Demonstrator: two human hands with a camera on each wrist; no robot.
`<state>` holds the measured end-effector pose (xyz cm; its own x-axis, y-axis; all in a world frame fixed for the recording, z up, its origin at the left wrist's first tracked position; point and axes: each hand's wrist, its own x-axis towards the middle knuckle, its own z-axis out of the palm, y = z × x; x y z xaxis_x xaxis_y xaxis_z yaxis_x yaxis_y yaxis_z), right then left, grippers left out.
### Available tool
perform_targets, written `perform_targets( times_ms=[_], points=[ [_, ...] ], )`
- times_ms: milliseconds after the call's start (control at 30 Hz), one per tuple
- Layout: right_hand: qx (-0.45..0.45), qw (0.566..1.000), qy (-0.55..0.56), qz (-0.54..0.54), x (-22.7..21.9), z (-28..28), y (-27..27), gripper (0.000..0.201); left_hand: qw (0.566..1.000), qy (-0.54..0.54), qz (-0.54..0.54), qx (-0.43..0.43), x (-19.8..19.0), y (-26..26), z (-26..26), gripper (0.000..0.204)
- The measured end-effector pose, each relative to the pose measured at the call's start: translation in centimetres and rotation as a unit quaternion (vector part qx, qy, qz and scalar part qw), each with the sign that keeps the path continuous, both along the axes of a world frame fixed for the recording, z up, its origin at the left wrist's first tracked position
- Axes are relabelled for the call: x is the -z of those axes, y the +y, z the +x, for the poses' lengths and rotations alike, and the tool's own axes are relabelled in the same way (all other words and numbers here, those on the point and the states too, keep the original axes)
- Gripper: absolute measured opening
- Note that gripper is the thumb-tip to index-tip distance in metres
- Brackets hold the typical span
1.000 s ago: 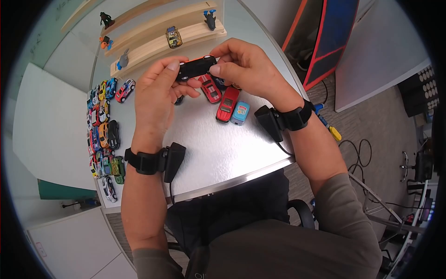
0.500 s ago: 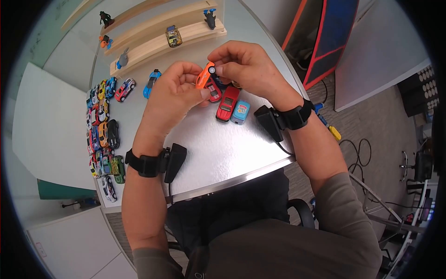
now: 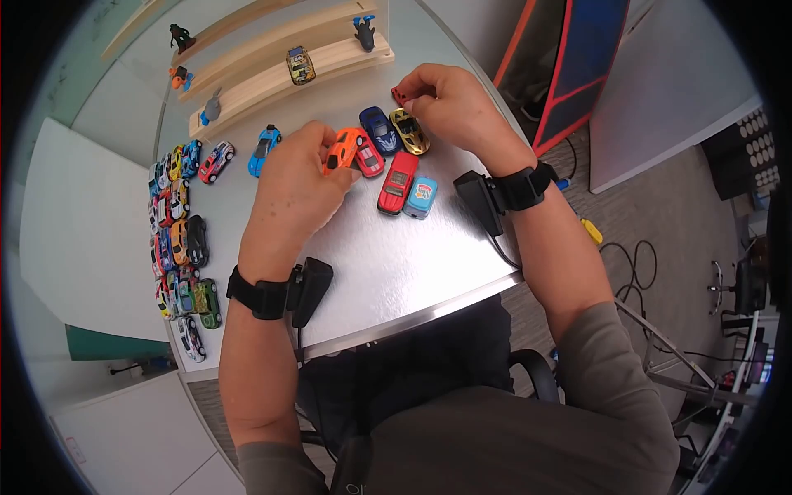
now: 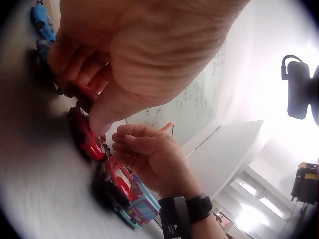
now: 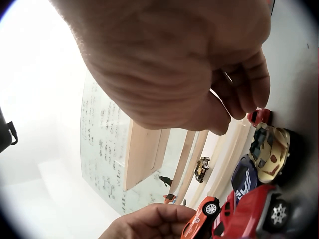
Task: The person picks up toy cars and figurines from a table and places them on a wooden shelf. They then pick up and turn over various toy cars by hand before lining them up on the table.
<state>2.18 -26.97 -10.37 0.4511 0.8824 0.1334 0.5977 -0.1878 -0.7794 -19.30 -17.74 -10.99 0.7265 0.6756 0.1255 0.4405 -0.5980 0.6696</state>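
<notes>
In the head view my left hand holds an orange toy car between thumb and fingers, overlapping a red striped toy car. The orange car also shows in the right wrist view. My right hand is at a small red toy car, thumb and fingers spread apart with the fingertips right by it. In the right wrist view this red car sits just beyond the fingers. A gold toy car and a dark blue one stand between the hands.
A red car and a light blue vehicle stand nearer the body. A blue car is left of the hands. Several toy cars line the table's left edge. Behind, a wooden tiered rack bears figures and a patterned car.
Both hands held the orange car, first with its black underside showing, then turned. My right hand has let go and moved to the small red car; my left hand keeps the orange car.
</notes>
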Motion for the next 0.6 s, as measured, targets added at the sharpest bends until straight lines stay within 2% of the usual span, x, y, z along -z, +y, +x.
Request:
perform_targets(
  times_ms=[67, 133, 233, 267, 333, 433, 600],
  points=[
    [-0.004, 1.0, 0.006, -0.021, 0.5, 0.2, 0.2, 0.023, 1.0, 0.013, 0.017, -0.003, -0.1, 0.0, -0.1, 0.039],
    [-0.015, 0.999, -0.006, -0.045, 0.9, 0.3, 0.4, 0.028, 0.993, 0.039, 0.109, -0.015, -0.1, 0.0, -0.3, 0.04],
    [-0.026, 0.998, 0.006, -0.064, 0.8, 0.0, 0.3, 0.036, 0.987, 0.041, 0.15, -0.028, 0.0, 0.3, -0.5, 0.042],
    [-0.027, 0.998, 0.006, -0.064, 0.4, -0.1, 0.2, 0.036, 0.987, 0.041, 0.15, -0.029, -0.1, 0.3, -0.5, 0.042],
    [-0.066, 0.988, -0.078, -0.114, -0.3, -0.4, 0.0, 0.043, 0.988, 0.062, 0.131, -0.05, -0.3, 0.4, -0.4, 0.043],
    [-0.056, 0.99, -0.106, -0.071, 0.8, -0.4, 0.0, 0.048, 0.986, 0.068, 0.137, -0.058, -0.5, 0.3, -0.3, 0.044],
    [-0.052, 0.991, -0.093, -0.079, 0.9, -0.4, 0.0, 0.049, 0.985, 0.058, 0.158, -0.037, -0.2, 0.3, -0.4, 0.043]
  ],
)
